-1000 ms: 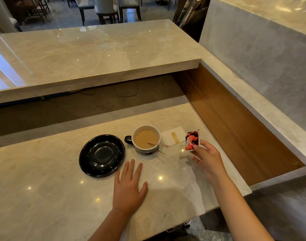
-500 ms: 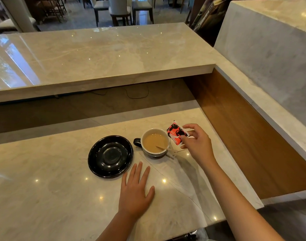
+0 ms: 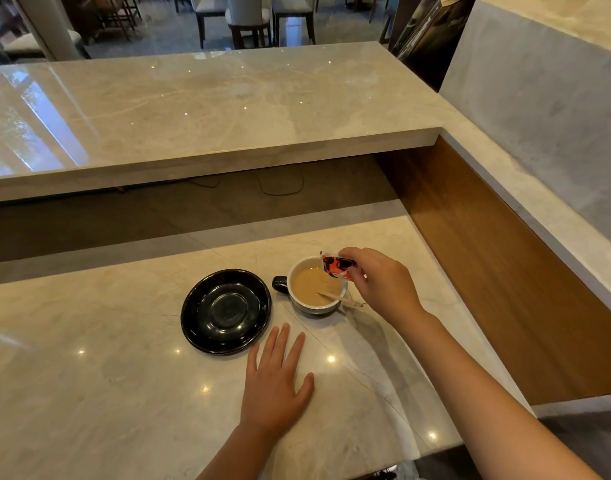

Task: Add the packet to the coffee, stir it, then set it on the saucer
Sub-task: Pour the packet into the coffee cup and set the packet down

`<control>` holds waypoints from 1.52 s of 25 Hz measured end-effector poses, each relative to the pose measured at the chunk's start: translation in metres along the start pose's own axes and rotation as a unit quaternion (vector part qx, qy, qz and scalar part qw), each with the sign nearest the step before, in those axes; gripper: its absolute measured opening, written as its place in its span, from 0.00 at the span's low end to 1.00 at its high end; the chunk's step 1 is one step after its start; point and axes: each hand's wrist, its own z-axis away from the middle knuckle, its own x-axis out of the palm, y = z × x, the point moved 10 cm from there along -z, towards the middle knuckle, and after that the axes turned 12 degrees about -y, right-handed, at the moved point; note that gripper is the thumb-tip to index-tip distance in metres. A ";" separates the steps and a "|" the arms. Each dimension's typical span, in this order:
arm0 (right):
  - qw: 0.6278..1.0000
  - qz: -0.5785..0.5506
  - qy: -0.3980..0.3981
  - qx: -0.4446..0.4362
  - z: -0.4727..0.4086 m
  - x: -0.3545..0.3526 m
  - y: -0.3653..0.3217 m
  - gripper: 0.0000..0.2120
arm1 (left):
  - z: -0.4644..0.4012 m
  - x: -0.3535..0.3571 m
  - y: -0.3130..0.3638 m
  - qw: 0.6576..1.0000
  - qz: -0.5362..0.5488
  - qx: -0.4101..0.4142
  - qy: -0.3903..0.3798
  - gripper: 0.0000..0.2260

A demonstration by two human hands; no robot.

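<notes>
Right now the right hand [image 3: 380,284] pinches the packet [image 3: 336,267] over the cup [image 3: 316,287] (stirrer [image 3: 338,299] leaning inside); 1 saucer [image 3: 226,311] sits left of the cup. Left hand [image 3: 274,382] lies flat, empty, nearer than the cup. Tilted off-centre, powder could miss the rim.

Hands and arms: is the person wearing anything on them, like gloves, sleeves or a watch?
Nothing shows. The left hand and right hand are bare, with no gloves, and no rings that can be made out. Both forearms are uncovered right to the picture's edge: no sleeve, watch or bracelet in view.
</notes>
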 end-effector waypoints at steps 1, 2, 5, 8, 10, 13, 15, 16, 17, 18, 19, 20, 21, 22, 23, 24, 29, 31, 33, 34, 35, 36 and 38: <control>1.000 0.013 -0.005 -0.009 -0.001 0.000 -0.003 0.13 | 0.000 0.000 0.000 1.000 -0.002 0.000 0.000 0.29; 1.000 0.022 -0.007 -0.017 -0.002 0.000 -0.005 0.13 | 0.000 0.001 0.000 1.000 -0.003 0.000 -0.001 0.29; 0.999 0.035 -0.002 -0.030 -0.003 -0.001 -0.009 0.13 | -0.001 0.001 0.000 1.000 -0.001 -0.001 -0.001 0.29; 0.999 -0.039 0.015 0.034 -0.003 0.001 0.009 0.12 | -0.001 0.000 0.000 1.000 0.003 0.000 0.000 0.30; 0.977 -0.164 0.027 0.133 0.002 0.008 0.035 0.11 | -0.001 0.000 0.000 1.000 0.003 -0.002 -0.003 0.30; 0.909 -0.342 0.045 0.235 0.020 0.025 0.065 0.09 | 0.000 0.000 0.001 1.000 0.003 -0.001 -0.006 0.29; 0.857 -0.439 0.061 0.263 0.033 0.031 0.074 0.06 | 0.000 -0.001 0.001 1.000 0.005 0.000 -0.006 0.29; 0.826 -0.486 0.072 0.276 0.039 0.034 0.077 0.06 | 0.001 -0.002 0.002 1.000 0.006 0.001 -0.004 0.29; 0.790 -0.535 0.084 0.287 0.046 0.037 0.080 0.05 | 0.001 -0.003 0.002 1.000 0.007 0.002 -0.003 0.29; 0.750 -0.585 0.095 0.292 0.051 0.041 0.082 0.05 | 0.002 -0.003 0.002 1.000 0.007 0.003 -0.003 0.29; 0.711 -0.634 0.104 0.286 0.056 0.044 0.083 0.05 | 0.002 -0.004 0.003 1.000 0.006 0.004 -0.002 0.29; 0.678 -0.675 0.109 0.272 0.060 0.046 0.085 0.06 | 0.002 -0.004 0.003 1.000 0.005 0.004 -0.003 0.29; 0.655 -0.701 0.112 0.257 0.064 0.045 0.087 0.06 | 0.002 -0.004 0.003 1.000 0.004 0.002 -0.004 0.30; 0.644 -0.714 0.117 0.249 0.070 0.043 0.091 0.07 | 0.002 -0.004 0.003 1.000 0.003 0.001 -0.006 0.30; 0.640 -0.716 0.124 0.249 0.077 0.040 0.098 0.08 | 0.002 -0.004 0.003 1.000 0.004 0.001 -0.006 0.30; 0.643 -0.709 0.133 0.256 0.085 0.036 0.107 0.08 | 0.002 -0.004 0.003 1.000 0.006 0.001 -0.005 0.30; 0.783 -0.499 0.105 0.357 0.130 0.017 0.160 0.05 | 0.002 -0.006 0.005 1.000 0.004 0.004 0.000 0.29; 0.814 -0.422 0.083 0.390 0.142 0.020 0.177 0.03 | 0.003 -0.007 0.005 1.000 0.006 0.004 0.001 0.29; 0.830 -0.375 0.073 0.406 0.148 0.026 0.189 0.02 | 0.003 -0.007 0.005 1.000 0.004 0.003 -0.001 0.29; 0.836 -0.353 0.072 0.414 0.149 0.029 0.194 0.03 | 0.003 -0.006 0.005 1.000 0.003 0.003 -0.002 0.29; 0.842 -0.329 0.073 0.421 0.151 0.031 0.198 0.03 | 0.003 -0.007 0.005 1.000 0.002 0.003 -0.002 0.29; 0.849 -0.301 0.075 0.428 0.153 0.031 0.201 0.03 | 0.003 -0.007 0.006 1.000 0.002 0.004 -0.001 0.29; 0.861 -0.249 0.081 0.437 0.155 0.030 0.204 0.03 | 0.004 -0.009 0.007 1.000 0.007 0.007 0.005 0.29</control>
